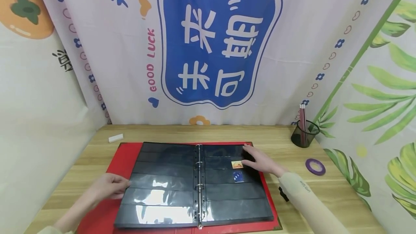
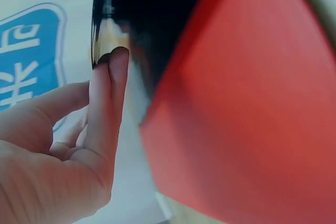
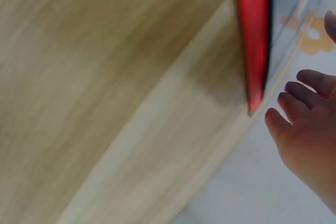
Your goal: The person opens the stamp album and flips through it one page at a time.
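A red ring binder [image 1: 125,158] lies spread on the table with black pocket pages. The left-hand page [image 1: 162,170] reflects bright light; the right-hand page [image 1: 227,198] holds a yellowish stamp-like card [image 1: 237,164] and a blue one [image 1: 238,177] in its pockets. My left hand [image 1: 112,186] is at the outer edge of the left page. In the left wrist view, two nearly straight fingers [image 2: 102,108] reach that black edge, the thumb beside them. With fingers extended, my right hand [image 1: 260,159] lies over the right page's upper outer edge, near the yellowish card.
A black mesh pen cup [image 1: 305,138] with pencils stands at the back right, a purple tape roll [image 1: 315,167] in front of it. A white block [image 1: 115,138] lies at the back left. Under the right forearm a black object [image 1: 283,194] is partly hidden. Printed curtains surround the table.
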The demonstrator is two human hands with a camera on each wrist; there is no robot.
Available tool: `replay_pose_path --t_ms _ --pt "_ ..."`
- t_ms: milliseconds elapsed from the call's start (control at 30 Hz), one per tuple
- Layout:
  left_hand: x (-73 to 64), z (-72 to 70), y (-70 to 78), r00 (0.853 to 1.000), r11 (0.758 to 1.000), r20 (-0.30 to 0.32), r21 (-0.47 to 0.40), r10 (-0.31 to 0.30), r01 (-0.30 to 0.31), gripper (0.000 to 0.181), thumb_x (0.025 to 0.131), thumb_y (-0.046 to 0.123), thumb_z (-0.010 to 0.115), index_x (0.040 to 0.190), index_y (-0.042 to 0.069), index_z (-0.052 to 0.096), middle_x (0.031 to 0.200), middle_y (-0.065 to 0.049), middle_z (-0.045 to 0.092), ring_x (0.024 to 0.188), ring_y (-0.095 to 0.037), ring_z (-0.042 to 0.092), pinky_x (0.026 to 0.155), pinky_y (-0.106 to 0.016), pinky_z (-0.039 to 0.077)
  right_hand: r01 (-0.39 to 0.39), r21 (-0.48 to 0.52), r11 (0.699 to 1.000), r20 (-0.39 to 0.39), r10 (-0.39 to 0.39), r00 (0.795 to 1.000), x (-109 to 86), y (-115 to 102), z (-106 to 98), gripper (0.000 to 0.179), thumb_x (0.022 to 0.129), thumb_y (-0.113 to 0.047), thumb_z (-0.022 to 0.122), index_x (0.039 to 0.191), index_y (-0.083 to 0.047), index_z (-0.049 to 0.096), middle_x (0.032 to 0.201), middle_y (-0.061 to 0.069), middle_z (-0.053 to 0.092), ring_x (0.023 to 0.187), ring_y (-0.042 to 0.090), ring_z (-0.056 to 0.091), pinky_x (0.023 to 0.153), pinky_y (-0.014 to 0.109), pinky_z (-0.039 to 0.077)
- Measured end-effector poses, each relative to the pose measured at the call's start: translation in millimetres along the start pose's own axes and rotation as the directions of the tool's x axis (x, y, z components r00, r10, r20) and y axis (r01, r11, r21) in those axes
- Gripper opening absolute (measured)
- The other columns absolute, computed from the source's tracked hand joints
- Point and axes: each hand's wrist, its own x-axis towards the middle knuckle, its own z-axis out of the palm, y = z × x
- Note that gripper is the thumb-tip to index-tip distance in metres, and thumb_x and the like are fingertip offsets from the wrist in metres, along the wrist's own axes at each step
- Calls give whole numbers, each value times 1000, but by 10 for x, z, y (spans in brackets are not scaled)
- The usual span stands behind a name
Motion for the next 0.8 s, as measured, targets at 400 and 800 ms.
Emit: replay_pose_path --t_ms 400,800 --pt "89 211 4 986 975 -146 193 -78 106 35 83 15 78 107 -11 70 89 -12 75 66 -12 69 64 -30 61 -39 -38 999 51 41 998 11 179 45 93 90 -53 66 156 -2 26 165 18 18 152 42 22 120 59 26" --pt "84 404 66 938 845 -283 535 200 -19 19 75 9 83 83 1 68 61 0 57 56 -11 50 53 -25 44 -38 -32 999 65 40 997 30 179 44 97 89 -54 66 157 -2 21 167 18 13 153 41 17 121 58 24"
